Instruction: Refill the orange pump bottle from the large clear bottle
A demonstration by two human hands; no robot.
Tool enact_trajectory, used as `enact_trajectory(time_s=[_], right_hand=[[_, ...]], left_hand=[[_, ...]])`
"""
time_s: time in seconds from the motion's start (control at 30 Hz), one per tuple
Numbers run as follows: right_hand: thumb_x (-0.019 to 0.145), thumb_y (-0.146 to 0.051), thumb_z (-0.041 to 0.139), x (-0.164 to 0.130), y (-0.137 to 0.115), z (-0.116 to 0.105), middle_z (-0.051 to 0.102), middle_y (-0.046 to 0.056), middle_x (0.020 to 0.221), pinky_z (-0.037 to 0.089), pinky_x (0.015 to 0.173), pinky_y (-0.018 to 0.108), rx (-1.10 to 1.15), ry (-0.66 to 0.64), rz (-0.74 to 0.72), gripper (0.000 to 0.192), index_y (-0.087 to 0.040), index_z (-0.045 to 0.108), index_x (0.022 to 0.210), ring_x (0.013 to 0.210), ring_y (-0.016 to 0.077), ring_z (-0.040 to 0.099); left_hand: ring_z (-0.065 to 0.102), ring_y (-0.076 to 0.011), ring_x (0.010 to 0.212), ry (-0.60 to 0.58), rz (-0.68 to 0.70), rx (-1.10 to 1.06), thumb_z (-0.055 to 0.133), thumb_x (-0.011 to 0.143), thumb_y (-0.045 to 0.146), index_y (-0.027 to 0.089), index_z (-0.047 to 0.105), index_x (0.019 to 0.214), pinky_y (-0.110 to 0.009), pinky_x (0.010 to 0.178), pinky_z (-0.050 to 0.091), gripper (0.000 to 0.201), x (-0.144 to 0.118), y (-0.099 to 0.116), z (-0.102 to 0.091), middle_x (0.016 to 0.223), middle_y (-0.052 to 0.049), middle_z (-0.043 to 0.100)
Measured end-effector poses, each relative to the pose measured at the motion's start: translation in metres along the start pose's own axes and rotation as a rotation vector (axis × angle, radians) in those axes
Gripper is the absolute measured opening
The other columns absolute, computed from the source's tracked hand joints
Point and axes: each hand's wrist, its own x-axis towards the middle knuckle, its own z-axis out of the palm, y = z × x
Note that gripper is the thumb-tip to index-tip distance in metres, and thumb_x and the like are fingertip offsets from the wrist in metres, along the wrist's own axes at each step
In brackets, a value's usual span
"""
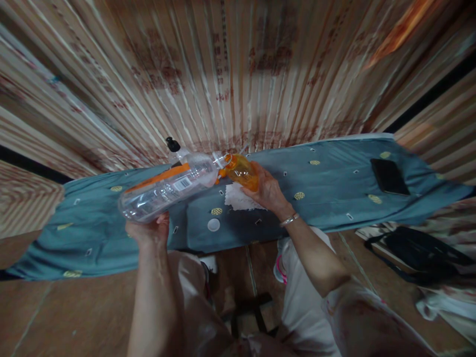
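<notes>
the left hand (147, 230) has its fingers clamped on a clear bottle (167, 191) tipped neck-down toward 3 o'clock into the orange bottle (242, 172), which the right hand's (267, 191) fingers grip steady above the tabletop (327, 198).

The big bottle (167, 191) I held was clear, with an orange band along its side and a white label carrying a black barcode. The small bottle (242, 171) was amber orange and see-through. Under them the cloth (334, 188) was dusty blue-grey, scattered with yellow dotted ovals and tiny white-edged rectangles. On it lay a round white cap (213, 224), a white patterned square (240, 197) and a black phone (388, 176). A pump top (173, 144) behind was black. The wall (238, 69) ran in tan and cream stripes with faded red print.
</notes>
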Motion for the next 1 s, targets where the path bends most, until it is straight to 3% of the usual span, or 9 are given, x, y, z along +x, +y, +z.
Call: enact_trajectory(time_s=[0.1, 0.37, 0.6, 0.8, 1.0], right_hand=[[0.107, -0.054, 0.104, -0.001, 0.001, 0.002, 0.082, 0.031, 0.174, 0.07, 0.141, 0.079, -0.007, 0.002, -0.008, 0.101, -0.018, 0.059, 0.189, 0.165, 0.0524, 0.081], [0.108, -0.054, 0.102, -0.001, 0.002, 0.001, 0.082, 0.03, 0.174, 0.07, 0.142, 0.079, 0.013, 0.009, -0.014, 0.096, -0.019, 0.061, 0.187, 0.163, 0.0518, 0.083], [0.106, -0.05, 0.104, 0.001, 0.0, -0.001, 0.082, 0.031, 0.175, 0.069, 0.142, 0.081, 0.002, -0.024, 0.012, 0.099, -0.018, 0.06, 0.188, 0.165, 0.0517, 0.082], [0.106, -0.052, 0.105, 0.0, 0.0, 0.0, 0.081, 0.032, 0.176, 0.069, 0.143, 0.08, -0.002, -0.015, 0.017, 0.1, -0.018, 0.06, 0.188, 0.167, 0.054, 0.08], [0.107, -0.053, 0.103, 0.001, 0.0, 0.0, 0.081, 0.032, 0.176, 0.069, 0.143, 0.079, 0.003, -0.016, 0.008, 0.097, -0.016, 0.061, 0.186, 0.166, 0.0519, 0.082]], left_hand=[[0.044, -0.0137, 0.047, 0.03, 0.023, 0.01, 0.038, 0.125, 0.03, 0.022, 0.071, 0.109, -0.018, 0.037, 0.018, 0.038, -0.002, 0.0, 0.003, 0.076, -0.001, 0.064], [0.039, -0.0139, 0.047, 0.021, 0.054, 0.089, 0.053, 0.117, 0.031, 0.024, 0.068, 0.108, -0.02, 0.038, 0.019, 0.019, 0.003, -0.002, -0.001, 0.074, 0.0, 0.06], [0.044, -0.0146, 0.048, 0.062, 0.02, 0.032, 0.032, 0.126, 0.028, 0.023, 0.072, 0.109, -0.019, 0.038, 0.019, 0.044, -0.009, 0.001, 0.009, 0.077, -0.002, 0.063], [0.04, -0.0147, 0.049, 0.045, 0.04, 0.051, 0.045, 0.122, 0.031, 0.023, 0.072, 0.111, -0.02, 0.038, 0.018, 0.03, -0.004, -0.001, 0.004, 0.077, -0.001, 0.061], [0.042, -0.0154, 0.051, 0.032, 0.05, 0.063, 0.048, 0.119, 0.029, 0.024, 0.07, 0.111, -0.019, 0.038, 0.02, 0.025, 0.002, -0.002, -0.002, 0.078, -0.001, 0.061]])
